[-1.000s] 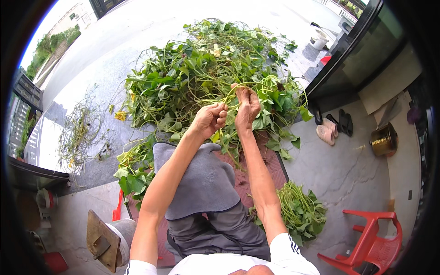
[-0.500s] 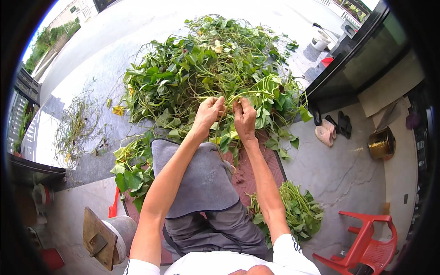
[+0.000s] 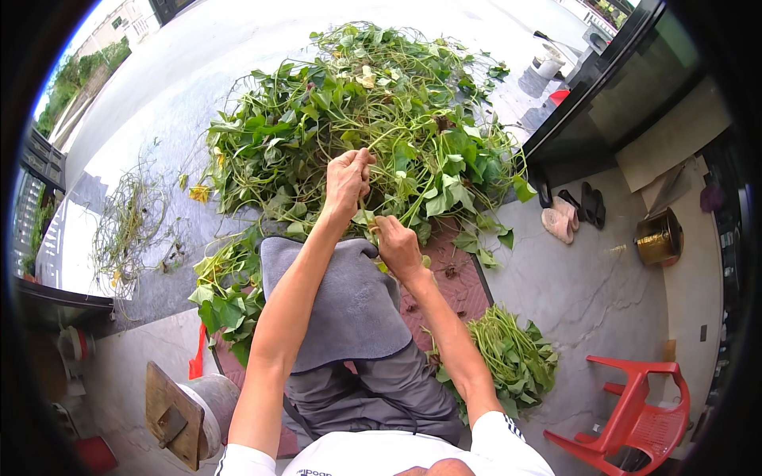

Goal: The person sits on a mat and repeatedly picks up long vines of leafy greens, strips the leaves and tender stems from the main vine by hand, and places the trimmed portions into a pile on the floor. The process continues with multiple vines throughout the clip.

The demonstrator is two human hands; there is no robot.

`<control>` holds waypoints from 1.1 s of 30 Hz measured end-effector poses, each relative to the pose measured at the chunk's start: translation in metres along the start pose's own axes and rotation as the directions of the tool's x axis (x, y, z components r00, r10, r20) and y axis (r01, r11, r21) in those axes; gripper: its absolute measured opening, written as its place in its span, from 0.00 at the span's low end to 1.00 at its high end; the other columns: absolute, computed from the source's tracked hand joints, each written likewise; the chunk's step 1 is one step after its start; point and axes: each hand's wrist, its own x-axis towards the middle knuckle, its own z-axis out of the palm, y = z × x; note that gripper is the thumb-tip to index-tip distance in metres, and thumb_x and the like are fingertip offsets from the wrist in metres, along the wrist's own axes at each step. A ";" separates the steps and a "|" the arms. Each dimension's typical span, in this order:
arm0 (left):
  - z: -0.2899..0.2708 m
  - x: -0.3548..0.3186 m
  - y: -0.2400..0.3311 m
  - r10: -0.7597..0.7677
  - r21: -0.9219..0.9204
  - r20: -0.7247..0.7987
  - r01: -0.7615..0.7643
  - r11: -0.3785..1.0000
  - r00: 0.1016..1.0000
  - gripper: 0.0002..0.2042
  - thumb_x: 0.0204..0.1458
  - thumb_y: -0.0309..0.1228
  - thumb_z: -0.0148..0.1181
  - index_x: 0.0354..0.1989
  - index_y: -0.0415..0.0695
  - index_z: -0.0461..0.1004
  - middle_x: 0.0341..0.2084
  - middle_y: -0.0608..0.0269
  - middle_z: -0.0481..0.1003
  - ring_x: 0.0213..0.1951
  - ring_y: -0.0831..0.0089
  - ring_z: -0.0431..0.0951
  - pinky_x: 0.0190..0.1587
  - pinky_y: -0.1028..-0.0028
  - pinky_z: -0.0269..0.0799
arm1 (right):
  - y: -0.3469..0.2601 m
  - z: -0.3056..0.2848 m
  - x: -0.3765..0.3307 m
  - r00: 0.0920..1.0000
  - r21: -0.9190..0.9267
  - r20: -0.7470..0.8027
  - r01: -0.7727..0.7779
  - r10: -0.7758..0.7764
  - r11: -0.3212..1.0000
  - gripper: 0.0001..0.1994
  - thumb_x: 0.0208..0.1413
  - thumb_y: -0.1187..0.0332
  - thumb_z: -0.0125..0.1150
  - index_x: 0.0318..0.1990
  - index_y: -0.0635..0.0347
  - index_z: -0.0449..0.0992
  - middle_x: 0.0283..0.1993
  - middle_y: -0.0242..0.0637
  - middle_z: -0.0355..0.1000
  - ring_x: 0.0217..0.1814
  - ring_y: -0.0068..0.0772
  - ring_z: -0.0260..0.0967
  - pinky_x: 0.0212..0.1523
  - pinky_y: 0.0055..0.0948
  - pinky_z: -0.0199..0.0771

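Observation:
My left hand (image 3: 348, 184) is closed on a green vine stem at the near side of a big heap of leafy vines (image 3: 309, 103). A little lower and to the right, my right hand (image 3: 398, 247) pinches the same vine, with a bit of leaf showing at its fingertips. A short length of stem runs between the two hands. Across my lap lies a grey towel (image 3: 337, 309). By my right forearm sits a bunch of picked leafy stems (image 3: 512, 361). More leafy vines (image 3: 226, 297) lie to the left of the towel.
Thin bare stems (image 3: 131, 226) are scattered at the left. A bucket with a wooden board and cleaver (image 3: 178, 416) stands at lower left, near a red-handled tool (image 3: 198, 357). At right are a red plastic chair (image 3: 639, 412), slippers (image 3: 559, 218) and a gold pot (image 3: 659, 238).
My hands were side by side at the vines. The left has moved up and slightly left, while the right has come down and toward me, leaving stem between them.

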 end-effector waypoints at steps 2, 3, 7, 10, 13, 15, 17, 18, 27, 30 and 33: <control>-0.009 0.006 0.012 0.064 -0.003 -0.046 -0.064 0.998 0.997 0.15 0.70 0.38 0.57 0.39 0.38 0.77 0.17 0.75 0.66 0.14 0.87 0.57 0.16 0.81 0.50 | -0.002 -0.001 -0.025 0.999 -0.030 0.032 -0.027 0.028 0.999 0.08 0.58 0.79 0.61 0.45 0.65 0.76 0.36 0.47 0.76 0.35 0.55 0.77 0.33 0.44 0.79; -0.009 0.003 0.018 0.029 -0.073 -0.009 -0.029 0.997 1.000 0.15 0.71 0.39 0.57 0.39 0.38 0.77 0.17 0.75 0.66 0.14 0.87 0.56 0.16 0.81 0.49 | 0.003 -0.005 -0.038 0.999 -0.008 -0.030 -0.043 0.043 0.999 0.09 0.61 0.77 0.61 0.48 0.67 0.77 0.37 0.47 0.77 0.33 0.49 0.78 0.30 0.38 0.77; -0.014 -0.008 0.027 -0.038 -0.139 0.053 0.045 0.989 0.998 0.14 0.71 0.39 0.57 0.40 0.38 0.77 0.17 0.75 0.65 0.14 0.87 0.55 0.16 0.82 0.48 | 0.030 -0.019 -0.058 0.800 0.272 -0.186 -0.516 0.570 0.813 0.15 0.64 0.65 0.68 0.51 0.67 0.78 0.32 0.35 0.78 0.28 0.28 0.72 0.26 0.28 0.69; -0.013 -0.027 0.027 -0.074 -0.110 0.105 0.086 0.990 0.992 0.14 0.71 0.39 0.56 0.40 0.40 0.77 0.17 0.75 0.65 0.14 0.87 0.55 0.16 0.82 0.48 | 0.046 -0.034 -0.040 0.637 0.750 0.105 -0.555 0.764 0.360 0.18 0.55 0.66 0.78 0.49 0.65 0.79 0.38 0.25 0.77 0.36 0.16 0.70 0.38 0.21 0.74; -0.007 -0.040 0.026 -0.104 -0.045 0.180 0.114 0.992 0.978 0.14 0.71 0.39 0.55 0.39 0.41 0.76 0.17 0.75 0.65 0.15 0.86 0.56 0.18 0.81 0.51 | 0.042 -0.044 0.006 0.764 0.735 0.028 -0.453 0.645 0.505 0.19 0.49 0.76 0.78 0.49 0.66 0.79 0.40 0.27 0.76 0.38 0.15 0.71 0.37 0.18 0.73; 0.001 -0.043 0.027 -0.135 -0.036 0.288 0.152 0.988 0.948 0.14 0.71 0.39 0.56 0.39 0.40 0.76 0.18 0.74 0.67 0.18 0.84 0.60 0.22 0.81 0.58 | 0.059 -0.043 0.032 0.764 0.712 -0.099 -0.393 0.638 0.582 0.18 0.52 0.75 0.76 0.49 0.67 0.79 0.39 0.27 0.77 0.32 0.13 0.70 0.31 0.17 0.71; 0.006 -0.046 0.024 -0.173 0.007 0.322 0.180 0.984 0.931 0.14 0.71 0.37 0.56 0.38 0.39 0.77 0.19 0.72 0.69 0.21 0.82 0.65 0.26 0.79 0.65 | 0.065 -0.046 0.060 0.677 0.844 -0.130 -0.307 0.725 0.439 0.14 0.58 0.73 0.73 0.49 0.67 0.80 0.39 0.30 0.78 0.24 0.12 0.64 0.23 0.18 0.64; 0.005 -0.048 0.022 -0.190 0.041 0.363 0.188 0.981 0.912 0.13 0.71 0.37 0.56 0.38 0.39 0.78 0.21 0.70 0.73 0.23 0.80 0.70 0.29 0.78 0.68 | 0.066 -0.049 0.072 0.634 0.918 -0.139 -0.206 0.760 0.339 0.12 0.62 0.71 0.71 0.49 0.67 0.80 0.40 0.32 0.80 0.20 0.11 0.60 0.18 0.19 0.59; 0.005 -0.047 0.012 -0.478 0.624 0.370 0.168 0.763 0.796 0.25 0.67 0.51 0.59 0.48 0.37 0.84 0.39 0.59 0.85 0.37 0.76 0.82 0.45 0.74 0.77 | 0.040 -0.053 0.050 0.749 0.936 0.084 -0.286 0.657 0.206 0.14 0.72 0.61 0.60 0.52 0.64 0.79 0.32 0.39 0.81 0.16 0.10 0.50 0.16 0.19 0.49; 0.000 -0.025 -0.007 -0.398 0.555 0.202 0.230 0.799 0.895 0.29 0.65 0.57 0.58 0.49 0.38 0.83 0.40 0.60 0.83 0.41 0.74 0.82 0.46 0.74 0.77 | 0.021 -0.059 0.032 0.773 0.785 0.073 -0.434 0.630 0.442 0.14 0.67 0.66 0.67 0.53 0.66 0.79 0.31 0.31 0.79 0.22 0.10 0.62 0.23 0.16 0.61; -0.006 -0.003 -0.032 -0.411 0.497 0.294 0.229 0.837 0.863 0.28 0.67 0.56 0.57 0.46 0.38 0.81 0.38 0.60 0.83 0.39 0.73 0.82 0.45 0.72 0.77 | -0.005 -0.058 0.031 0.823 0.787 0.096 -0.407 0.560 0.463 0.15 0.62 0.72 0.71 0.53 0.68 0.77 0.32 0.28 0.79 0.28 0.13 0.70 0.31 0.16 0.71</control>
